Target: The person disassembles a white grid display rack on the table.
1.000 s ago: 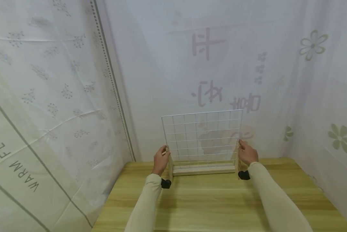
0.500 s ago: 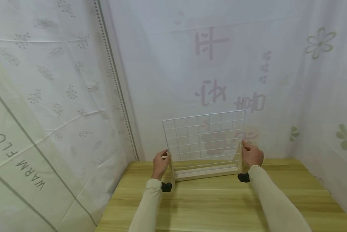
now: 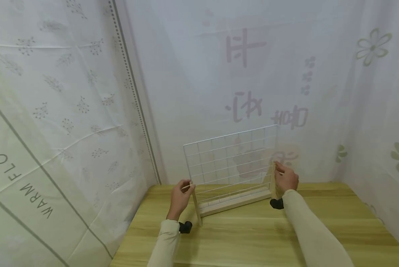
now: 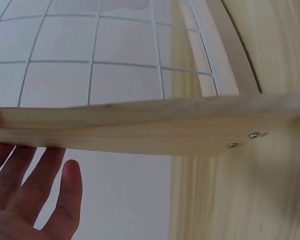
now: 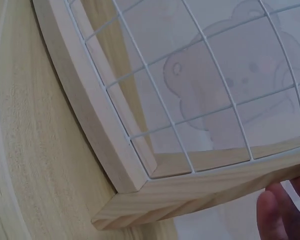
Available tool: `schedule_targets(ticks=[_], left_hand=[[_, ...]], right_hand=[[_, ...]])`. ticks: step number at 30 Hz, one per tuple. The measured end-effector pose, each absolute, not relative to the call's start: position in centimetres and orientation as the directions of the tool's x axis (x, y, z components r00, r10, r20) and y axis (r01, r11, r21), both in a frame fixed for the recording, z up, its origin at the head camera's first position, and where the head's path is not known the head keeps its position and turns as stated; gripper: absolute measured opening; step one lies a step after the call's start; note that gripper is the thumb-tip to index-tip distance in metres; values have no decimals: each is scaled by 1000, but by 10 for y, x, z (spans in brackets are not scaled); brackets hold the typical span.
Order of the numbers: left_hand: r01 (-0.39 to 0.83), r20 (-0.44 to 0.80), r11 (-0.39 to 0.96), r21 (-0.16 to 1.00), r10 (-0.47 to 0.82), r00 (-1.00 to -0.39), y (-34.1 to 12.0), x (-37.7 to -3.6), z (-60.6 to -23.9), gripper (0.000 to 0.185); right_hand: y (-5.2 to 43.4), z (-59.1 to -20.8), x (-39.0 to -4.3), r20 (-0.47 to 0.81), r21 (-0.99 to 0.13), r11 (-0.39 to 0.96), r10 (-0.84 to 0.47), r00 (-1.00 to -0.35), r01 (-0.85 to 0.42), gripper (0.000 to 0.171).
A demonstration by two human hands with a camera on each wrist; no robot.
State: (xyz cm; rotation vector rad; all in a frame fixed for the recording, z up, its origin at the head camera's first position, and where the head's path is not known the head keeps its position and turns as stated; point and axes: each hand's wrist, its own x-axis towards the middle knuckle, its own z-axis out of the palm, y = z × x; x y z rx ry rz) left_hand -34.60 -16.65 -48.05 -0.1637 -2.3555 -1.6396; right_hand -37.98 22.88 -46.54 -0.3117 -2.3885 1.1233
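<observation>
A display stand with a white wire grid panel (image 3: 230, 135) stands upright on the table, angled so its left end is nearer me. Along its bottom runs a pale wooden bar (image 3: 236, 203), joined to a wooden side piece at each end. My left hand (image 3: 180, 200) grips the upper end of the left side piece (image 4: 115, 127), thumb and fingers on either side of it. At the other end, my right hand (image 3: 287, 178) pinches the top of the right side piece (image 5: 200, 192). Two metal screws (image 4: 254, 135) show low on the left piece's outer face.
The wood-grain table (image 3: 252, 237) extends in front of the stand and to both sides. Behind it hangs a pale printed curtain (image 3: 192, 92), with more patterned cloth at left and right. Black wrist cameras (image 3: 186, 227) sit below both hands.
The stand has turned: its left end has come toward me with my left hand, while the right end has stayed nearly in place. Both hands keep their hold. The head view has shifted slightly.
</observation>
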Motion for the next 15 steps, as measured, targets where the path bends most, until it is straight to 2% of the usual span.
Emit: schedule_targets(ticks=[10, 15], left_hand=[[274, 323, 363, 891, -81, -943, -169, -325, -487, 35], [316, 371, 387, 866, -76, -925, -171, -314, -489, 28]], right_hand=[[234, -470, -385, 318, -737, 663, 174, -932, -127, 55], [235, -471, -387, 266, -758, 633, 82, -961, -156, 64]])
